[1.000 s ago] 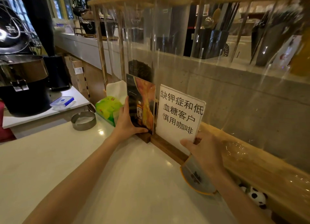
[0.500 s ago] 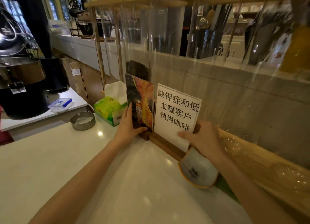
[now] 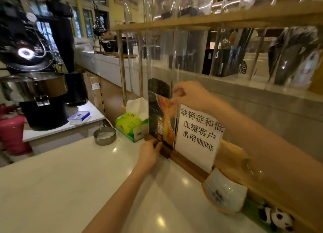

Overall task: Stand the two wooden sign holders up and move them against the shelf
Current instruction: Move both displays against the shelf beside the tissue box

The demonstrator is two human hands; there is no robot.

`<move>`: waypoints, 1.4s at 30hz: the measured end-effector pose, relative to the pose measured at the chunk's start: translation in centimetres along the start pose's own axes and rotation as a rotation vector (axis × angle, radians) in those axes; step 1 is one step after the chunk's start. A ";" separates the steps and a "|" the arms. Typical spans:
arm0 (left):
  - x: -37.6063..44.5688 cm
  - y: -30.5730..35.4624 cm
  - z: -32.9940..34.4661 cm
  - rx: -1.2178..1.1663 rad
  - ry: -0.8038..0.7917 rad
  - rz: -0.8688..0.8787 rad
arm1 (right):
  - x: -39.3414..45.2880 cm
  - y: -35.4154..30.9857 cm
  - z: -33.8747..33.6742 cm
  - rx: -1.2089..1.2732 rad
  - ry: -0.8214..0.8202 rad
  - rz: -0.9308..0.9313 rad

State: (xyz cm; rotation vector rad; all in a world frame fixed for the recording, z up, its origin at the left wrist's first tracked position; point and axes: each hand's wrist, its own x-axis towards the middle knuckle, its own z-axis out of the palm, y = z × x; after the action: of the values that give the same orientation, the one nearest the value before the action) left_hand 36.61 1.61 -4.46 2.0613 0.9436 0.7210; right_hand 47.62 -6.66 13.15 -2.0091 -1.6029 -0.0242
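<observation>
- Left hand point(image 3: 149, 155) low on the white glossy counter point(image 3: 70, 180), fingers curled together against the dark wooden base point(image 3: 163, 149) of the left sign holder with the orange-and-black picture card point(image 3: 161, 121); pressing or gripping the base end, can't tell if fully clamped.
- Right hand point(image 3: 190, 95) raised, thumb and forefinger pinched on the top right corner of that holder's clear acrylic panel.
- Left sign holder upright, just beside the light wooden shelf frame point(image 3: 192, 21), next to its clear tubes.
- Second sign holder, white sheet with black Chinese characters point(image 3: 198, 131), upright in a long wooden base point(image 3: 189, 166), immediately right of the first, back against the shelf; no hand on it.
- Green tissue pack point(image 3: 131, 126) just left of the picture holder.
- Round metal tin point(image 3: 104, 135) left of the tissues.
- White and orange ceramic dish point(image 3: 225, 194) at the right end of the long base.
</observation>
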 end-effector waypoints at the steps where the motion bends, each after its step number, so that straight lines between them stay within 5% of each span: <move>1: 0.0 0.0 0.0 -0.019 0.009 -0.009 | 0.7 -0.1 0.5 -0.025 -0.028 0.001; 7: 0.2 -1.0 0.1 0.006 0.013 -0.010 | 3.0 0.1 2.6 -0.093 -0.133 0.080; 34: 0.5 -0.8 0.7 0.177 -0.044 0.029 | 2.9 0.6 1.6 -0.125 -0.112 0.084; 42: -1.4 0.1 1.5 0.401 -0.143 0.269 | -3.2 1.4 -2.0 -0.113 -0.103 0.128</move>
State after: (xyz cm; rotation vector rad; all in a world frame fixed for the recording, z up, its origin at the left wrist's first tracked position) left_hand 36.94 -0.15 -5.45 2.5907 0.7843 0.5405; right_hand 48.62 -10.56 13.13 -2.2294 -1.5624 0.0390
